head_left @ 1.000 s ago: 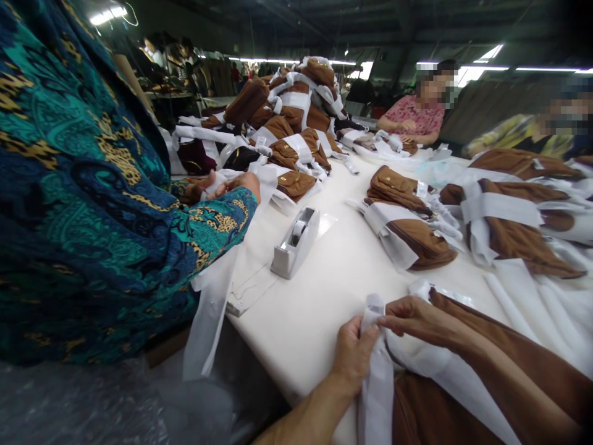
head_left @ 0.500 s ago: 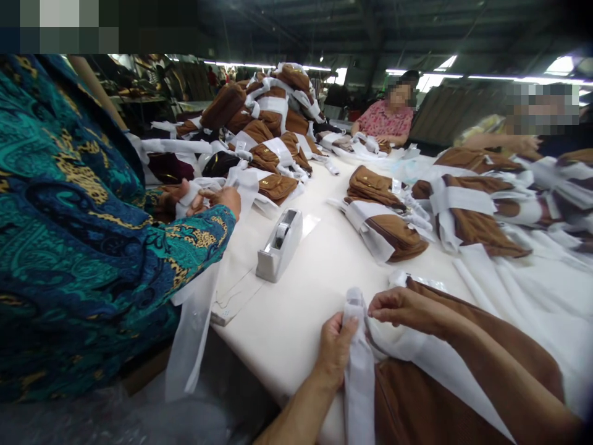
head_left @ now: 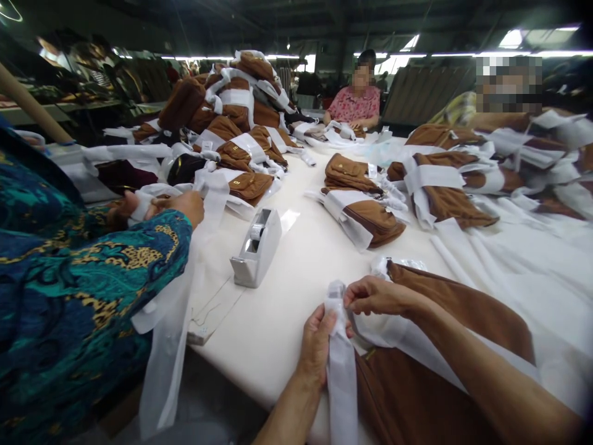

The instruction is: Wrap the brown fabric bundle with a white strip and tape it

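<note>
A strip of white wrapping (head_left: 341, 377) runs upright beside a large brown bag (head_left: 417, 395) at the bottom right. My left hand (head_left: 317, 343) is closed on this strip, with the thumb across its front. At the strip's upper right edge is my right hand (head_left: 370, 296), its fingers pinched together against the wrapping near the folded top end. Another white band lies across the brown bag, under my right forearm. A grey tape dispenser (head_left: 254, 259) stands on the white table (head_left: 273, 321) to the left of my hands.
Wrapped brown bags (head_left: 365, 216) lie ahead, with more at the right (head_left: 449, 185). A tall pile of bags (head_left: 241, 111) stands at the back left. A person in a patterned blue sleeve (head_left: 139, 259) handles wrapping at the left. Other people sit across the table.
The view has swung to the right, so most things appear further left. My right hand has come closer to the strip and now touches its edge. My left hand keeps its hold.
</note>
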The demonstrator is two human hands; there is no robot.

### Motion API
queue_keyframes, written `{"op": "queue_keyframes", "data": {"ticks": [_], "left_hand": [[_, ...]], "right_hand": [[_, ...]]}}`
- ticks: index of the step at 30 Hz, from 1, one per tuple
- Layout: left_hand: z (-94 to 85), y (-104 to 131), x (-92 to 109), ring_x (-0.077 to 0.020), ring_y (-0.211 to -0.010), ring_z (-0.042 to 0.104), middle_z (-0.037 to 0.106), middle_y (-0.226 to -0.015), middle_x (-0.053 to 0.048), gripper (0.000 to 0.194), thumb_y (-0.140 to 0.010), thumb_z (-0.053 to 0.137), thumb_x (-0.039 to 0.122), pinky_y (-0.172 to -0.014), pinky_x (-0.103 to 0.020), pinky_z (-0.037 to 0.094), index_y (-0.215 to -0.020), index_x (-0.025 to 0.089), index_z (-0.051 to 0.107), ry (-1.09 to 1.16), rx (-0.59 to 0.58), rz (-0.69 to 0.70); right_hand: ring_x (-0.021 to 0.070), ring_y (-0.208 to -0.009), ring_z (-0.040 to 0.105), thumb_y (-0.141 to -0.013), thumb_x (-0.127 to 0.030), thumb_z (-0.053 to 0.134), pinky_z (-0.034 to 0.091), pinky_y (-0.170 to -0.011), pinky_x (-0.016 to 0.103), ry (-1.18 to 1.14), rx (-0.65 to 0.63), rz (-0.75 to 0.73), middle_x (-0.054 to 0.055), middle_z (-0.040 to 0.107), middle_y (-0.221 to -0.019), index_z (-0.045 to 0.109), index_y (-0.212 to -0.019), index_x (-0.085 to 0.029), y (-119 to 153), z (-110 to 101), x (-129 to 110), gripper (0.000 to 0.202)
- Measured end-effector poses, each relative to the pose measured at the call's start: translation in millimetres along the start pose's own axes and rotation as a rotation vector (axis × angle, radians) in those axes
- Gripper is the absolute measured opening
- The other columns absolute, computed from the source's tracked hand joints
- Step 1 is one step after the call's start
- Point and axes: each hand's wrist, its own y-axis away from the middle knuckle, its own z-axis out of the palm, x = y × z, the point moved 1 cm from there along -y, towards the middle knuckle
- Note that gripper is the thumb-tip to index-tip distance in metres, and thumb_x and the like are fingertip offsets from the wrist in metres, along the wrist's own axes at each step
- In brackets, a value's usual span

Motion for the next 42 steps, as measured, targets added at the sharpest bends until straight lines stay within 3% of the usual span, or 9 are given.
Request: {"op": "queue_keyframes", "data": {"ticks": [6, 13, 15, 21, 24, 31, 35, 38, 42], "left_hand": [[2.4, -2, 3, -0.0105, -0.055, 0.053, 0.055, -0.067, -0.001, 0.037, -0.079, 0.055, 0.034, -0.048, -0.017, 0.035, -0.110, 0.015, 0.049, 0.030, -0.105, -0.002], [4.5, -2, 5, -0.0096, -0.054, 0.052, 0.058, -0.072, -0.004, 0.051, -0.078, 0.055, 0.038, -0.050, -0.019, 0.036, -0.121, 0.015, 0.043, -0.013, -0.119, 0.029], [4.9, 0, 4, -0.0090, -0.052, 0.050, 0.058, -0.072, -0.004, 0.053, -0.077, 0.056, 0.040, -0.048, -0.018, 0.035, -0.122, 0.016, 0.043, -0.042, -0.110, 0.029], [8.9, 4, 5, -0.0074, -0.054, 0.047, 0.059, -0.082, -0.005, 0.050, -0.076, 0.058, 0.038, -0.050, -0.018, 0.037, -0.120, 0.017, 0.046, -0.041, -0.068, 0.087], [8.8, 3, 3, -0.0089, -0.057, 0.050, 0.060, -0.086, -0.006, 0.056, -0.076, 0.059, 0.038, -0.053, -0.019, 0.038, -0.125, 0.017, 0.041, -0.053, -0.052, 0.096], [2.7, 0, -4, -0.0116, -0.053, 0.053, 0.062, -0.081, -0.006, 0.093, -0.067, 0.067, 0.042, -0.051, -0.021, 0.040, -0.137, 0.020, 0.011, -0.165, 0.029, 0.066], [2.5, 1, -4, -0.0112, -0.048, 0.053, 0.060, -0.068, -0.001, 0.094, -0.072, 0.064, 0.039, -0.050, -0.021, 0.039, -0.137, 0.021, -0.002, -0.182, 0.000, 0.052], [-0.2, 5, -2, -0.0123, -0.059, 0.056, 0.061, -0.078, -0.004, 0.079, -0.077, 0.059, 0.037, -0.057, -0.022, 0.041, -0.137, 0.021, 0.010, -0.145, -0.012, 0.020], [-0.5, 18, 1, -0.0152, -0.077, 0.057, 0.060, -0.093, -0.009, 0.046, -0.083, 0.051, 0.034, -0.068, -0.023, 0.042, -0.123, 0.014, 0.042, -0.009, -0.138, -0.045]], "right_hand": [[0.0083, -0.051, 0.043, -0.065, -0.019, 0.051, 0.033, -0.047, 0.019, 0.017, 0.105, -0.064, -0.004, 0.050, -0.055, 0.056, -0.065, -0.015, -6, 10, -4, 0.006], [0.0108, -0.054, 0.048, -0.064, -0.018, 0.049, 0.035, -0.051, 0.021, 0.025, 0.450, -0.042, -0.003, 0.053, -0.058, 0.056, -0.065, -0.016, -11, 35, 1, 0.007], [0.0116, -0.056, 0.049, -0.063, -0.016, 0.048, 0.036, -0.052, 0.021, 0.005, 0.485, -0.022, -0.002, 0.055, -0.058, 0.056, -0.062, -0.016, -12, 41, 4, 0.007], [0.0070, -0.037, 0.036, -0.080, -0.043, 0.036, 0.022, -0.035, 0.019, -0.165, 0.403, 0.078, -0.002, 0.047, -0.046, 0.054, -0.070, -0.015, 5, 45, -2, 0.035], [0.0062, -0.038, 0.036, -0.075, -0.053, 0.046, 0.017, -0.034, 0.018, -0.233, 0.323, 0.087, -0.002, 0.048, -0.049, 0.055, -0.069, -0.015, 11, 45, -9, 0.040], [0.0048, -0.038, 0.032, -0.069, -0.047, 0.058, 0.021, -0.037, 0.019, -0.312, 0.260, 0.021, -0.007, 0.042, -0.046, 0.051, -0.063, -0.016, 1, 50, -4, 0.032], [0.0060, -0.038, 0.036, -0.071, -0.047, 0.056, 0.026, -0.039, 0.020, -0.360, 0.296, -0.063, -0.006, 0.043, -0.045, 0.050, -0.062, -0.016, -2, 53, 5, 0.033], [0.0075, -0.039, 0.038, -0.071, -0.053, 0.054, 0.028, -0.039, 0.021, -0.380, 0.345, -0.045, -0.005, 0.045, -0.047, 0.049, -0.065, -0.016, -2, 53, 8, 0.037], [0.0066, -0.042, 0.034, -0.070, -0.056, 0.053, 0.025, -0.040, 0.021, -0.310, 0.464, -0.073, -0.005, 0.041, -0.049, 0.047, -0.062, -0.016, 3, 49, 4, 0.041]]}}
